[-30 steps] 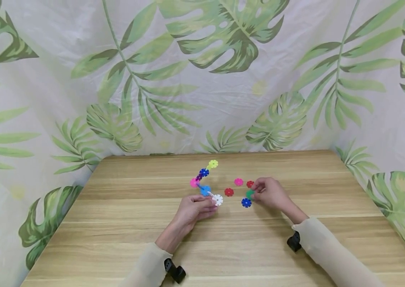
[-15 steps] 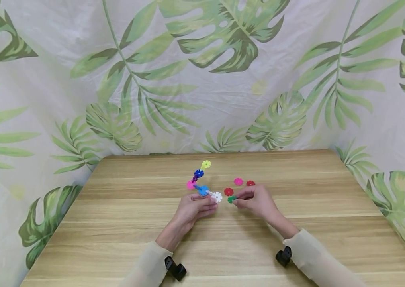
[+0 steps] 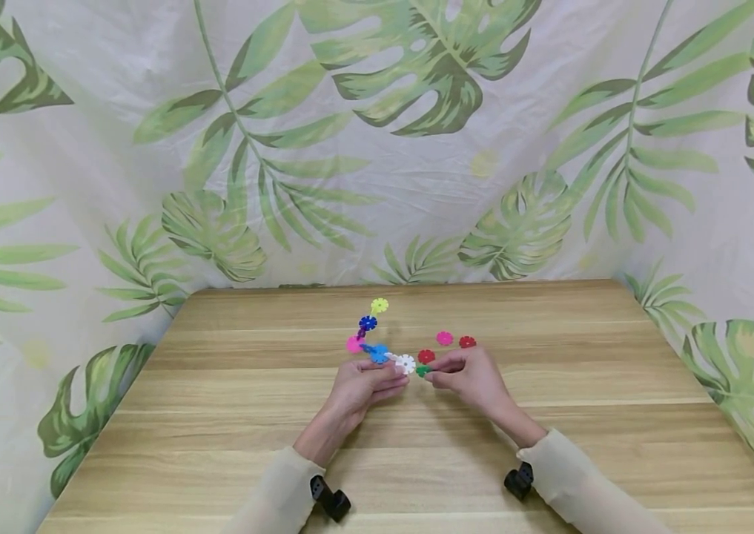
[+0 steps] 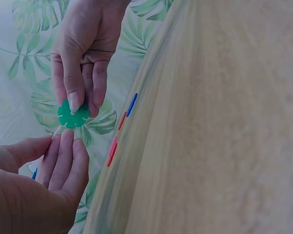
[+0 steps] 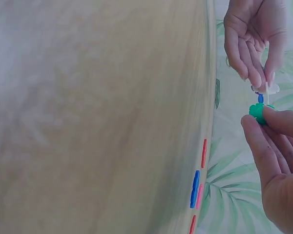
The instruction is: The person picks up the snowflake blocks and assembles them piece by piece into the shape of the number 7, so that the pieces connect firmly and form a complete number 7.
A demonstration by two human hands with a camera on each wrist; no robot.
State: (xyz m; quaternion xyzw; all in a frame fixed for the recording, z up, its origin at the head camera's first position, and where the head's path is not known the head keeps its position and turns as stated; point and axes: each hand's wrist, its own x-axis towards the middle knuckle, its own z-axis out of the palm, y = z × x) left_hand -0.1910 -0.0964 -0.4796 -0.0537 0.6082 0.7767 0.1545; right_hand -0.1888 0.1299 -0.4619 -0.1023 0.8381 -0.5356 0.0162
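My left hand [image 3: 363,389] pinches the white end disc [image 3: 406,363] of a chain of notched plastic snowflake discs. From there the chain runs back through a light blue disc [image 3: 379,354], a pink disc [image 3: 354,344], a small purple piece [image 3: 361,334] and a dark blue disc [image 3: 368,322] to a yellow disc [image 3: 379,305]. My right hand [image 3: 480,382] holds a green snowflake disc [image 3: 422,370] between thumb and fingers, its edge right at the white disc. In the left wrist view the green disc [image 4: 72,117] faces the camera, just above the left fingertips.
Loose discs lie on the wooden table [image 3: 250,437] behind the right hand: a red disc [image 3: 426,357], a pink disc [image 3: 444,338] and another red disc [image 3: 467,342]. A blue disc [image 4: 132,105] shows in the left wrist view. Leaf-print cloth [image 3: 417,185] hangs behind.
My right hand has carried the green disc left, from beside the loose blue disc to the white disc. The chain's far end has swung a little left; the left hand has barely moved.
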